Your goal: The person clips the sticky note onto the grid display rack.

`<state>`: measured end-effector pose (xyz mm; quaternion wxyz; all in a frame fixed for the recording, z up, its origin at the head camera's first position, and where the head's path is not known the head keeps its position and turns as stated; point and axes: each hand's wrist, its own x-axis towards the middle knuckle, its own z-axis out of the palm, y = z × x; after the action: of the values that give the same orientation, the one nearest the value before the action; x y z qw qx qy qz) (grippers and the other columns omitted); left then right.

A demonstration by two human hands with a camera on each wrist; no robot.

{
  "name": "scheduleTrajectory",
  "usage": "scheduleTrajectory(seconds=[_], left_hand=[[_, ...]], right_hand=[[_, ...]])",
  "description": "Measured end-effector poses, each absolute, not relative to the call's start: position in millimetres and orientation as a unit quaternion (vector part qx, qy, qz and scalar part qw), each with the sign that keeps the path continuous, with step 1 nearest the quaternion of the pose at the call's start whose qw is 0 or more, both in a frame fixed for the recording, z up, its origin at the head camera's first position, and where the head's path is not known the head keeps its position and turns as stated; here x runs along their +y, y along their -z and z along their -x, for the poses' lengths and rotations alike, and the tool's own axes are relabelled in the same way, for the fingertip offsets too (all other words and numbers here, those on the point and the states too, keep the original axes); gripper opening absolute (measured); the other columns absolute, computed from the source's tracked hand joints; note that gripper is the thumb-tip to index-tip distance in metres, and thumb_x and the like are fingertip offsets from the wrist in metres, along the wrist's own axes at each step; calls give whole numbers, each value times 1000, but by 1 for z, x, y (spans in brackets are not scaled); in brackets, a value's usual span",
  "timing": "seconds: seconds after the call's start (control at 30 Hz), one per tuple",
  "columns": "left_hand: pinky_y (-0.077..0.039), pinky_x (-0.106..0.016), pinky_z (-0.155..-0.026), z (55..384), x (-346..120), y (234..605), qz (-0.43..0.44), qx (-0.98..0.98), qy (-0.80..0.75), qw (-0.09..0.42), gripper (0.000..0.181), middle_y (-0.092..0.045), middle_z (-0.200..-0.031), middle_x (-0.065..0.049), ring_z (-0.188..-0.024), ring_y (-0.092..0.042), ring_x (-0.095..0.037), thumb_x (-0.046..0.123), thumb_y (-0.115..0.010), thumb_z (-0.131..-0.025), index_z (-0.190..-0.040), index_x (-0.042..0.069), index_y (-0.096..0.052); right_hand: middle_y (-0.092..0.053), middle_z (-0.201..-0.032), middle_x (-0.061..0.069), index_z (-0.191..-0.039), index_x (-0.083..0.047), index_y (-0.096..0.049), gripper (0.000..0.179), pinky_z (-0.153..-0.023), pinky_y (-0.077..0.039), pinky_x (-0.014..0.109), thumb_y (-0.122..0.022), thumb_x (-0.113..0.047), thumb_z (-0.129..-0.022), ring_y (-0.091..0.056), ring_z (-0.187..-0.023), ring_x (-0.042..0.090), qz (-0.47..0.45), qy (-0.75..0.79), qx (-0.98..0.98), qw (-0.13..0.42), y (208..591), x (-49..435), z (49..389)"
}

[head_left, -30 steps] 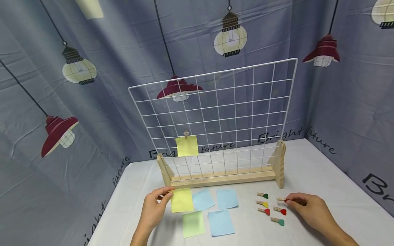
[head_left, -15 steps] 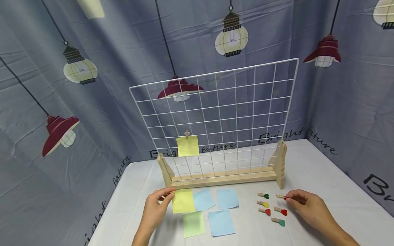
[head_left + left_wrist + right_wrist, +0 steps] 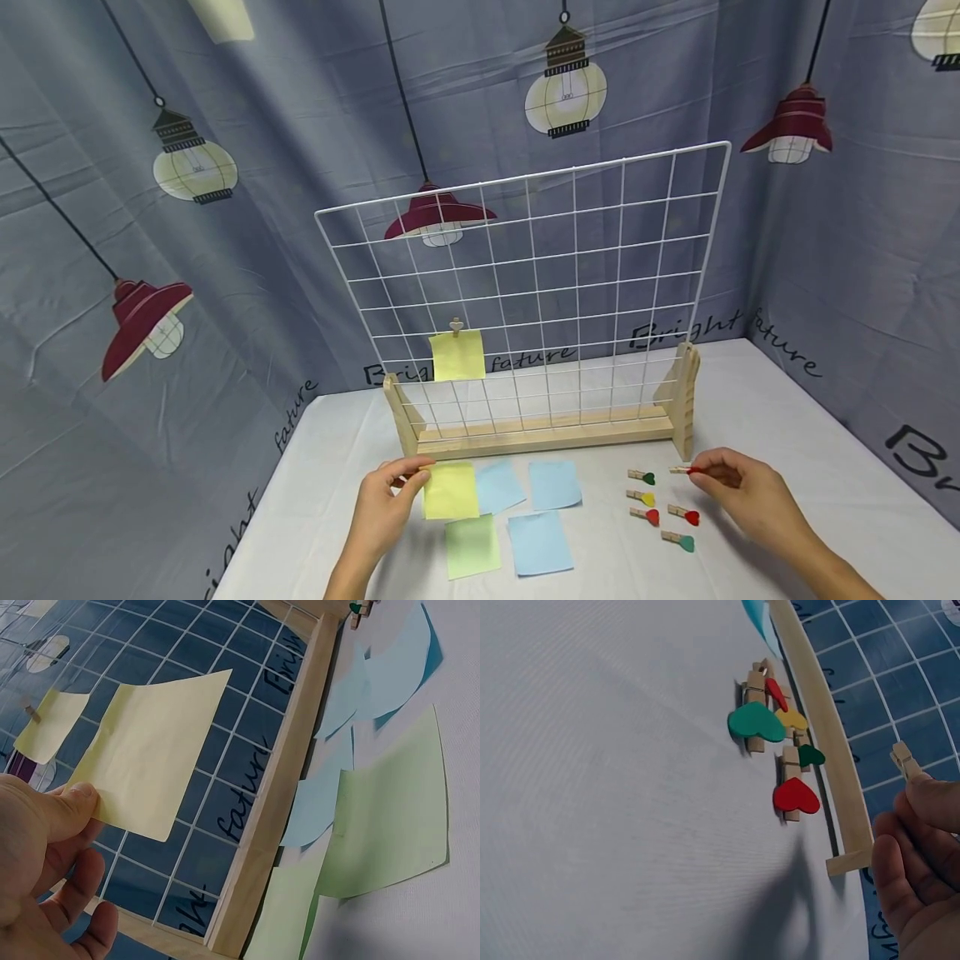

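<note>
The person's left grip (image 3: pixel 381 507) pinches a yellow note (image 3: pixel 452 490), a touch closer to the blue notes (image 3: pixel 540 543) than a second ago. The right grip (image 3: pixel 753 498) pinches a clothespin (image 3: pixel 678 470), now nearer the rack (image 3: pixel 547 433).

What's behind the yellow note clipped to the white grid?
Around the clipped note you can see the white grid and, beyond, a blue curtain with black lettering. The note covers whatever lies directly behind it, including any letters.

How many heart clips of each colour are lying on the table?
Red clips: 2
Green clips: 2, one darker
Yellow clip: 1
Total: 5. The right hand holds one more red clip, not counted.
</note>
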<state>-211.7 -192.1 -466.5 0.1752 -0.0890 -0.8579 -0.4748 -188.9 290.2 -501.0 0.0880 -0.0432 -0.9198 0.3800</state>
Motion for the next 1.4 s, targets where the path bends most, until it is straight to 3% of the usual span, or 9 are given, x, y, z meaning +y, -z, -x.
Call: scheduleTrajectory(seconds=[0.33, 0.63, 1.0, 1.23, 1.4], left_hand=[[-48, -25, -78, 215, -186, 463, 95, -861, 471, 169, 14, -79, -94, 10, -81, -59, -5, 13, -79, -89, -101, 19, -82], [-48, -25, -80, 215, -183, 458, 88, -862, 473, 160, 16, -79, -95, 11, -81, -59, -6, 14, -78, -90, -101, 25, -82], [-48, -25, -79, 218, -179, 458, 96, -857, 480, 164, 15, -79, -99, 11, -82, -58, -7, 14, -77, -92, -104, 20, -82], [-48, -24, -79, 220, -175, 456, 97, -857, 479, 161, 17, -79, -97, 11, -82, -58, -7, 15, -77, -92, -105, 23, -82], [-49, -25, -80, 221, -169, 452, 101, -854, 485, 161, 18, -78, -98, 10, -84, -60, -7, 14, -77, -92, -106, 23, -82]], right_hand=[[-76, -97, 5, -120, -5, -72, 33, -67, -51, 16, -78, -21, -92, -70, -89, 19, 43, -381, -918, 104, 491, 285, 189], [-76, -99, 6, -125, -3, -72, 40, -66, -51, 18, -77, -26, -93, -69, -91, 22, 51, -380, -919, 96, 486, 285, 191], [-73, -125, 19, -123, -8, -75, 35, -67, -52, 21, -75, -31, -96, -70, -99, 30, 37, -376, -919, 110, 480, 282, 192], [-69, -131, 22, -128, -5, -72, 37, -84, -60, 43, -68, -29, -101, -63, -119, 44, 19, -385, -916, 112, 476, 277, 194], [-73, -125, 19, -126, -6, -73, 36, -70, -54, 25, -69, -31, -100, -66, -101, 28, 26, -385, -916, 108, 473, 275, 196]])
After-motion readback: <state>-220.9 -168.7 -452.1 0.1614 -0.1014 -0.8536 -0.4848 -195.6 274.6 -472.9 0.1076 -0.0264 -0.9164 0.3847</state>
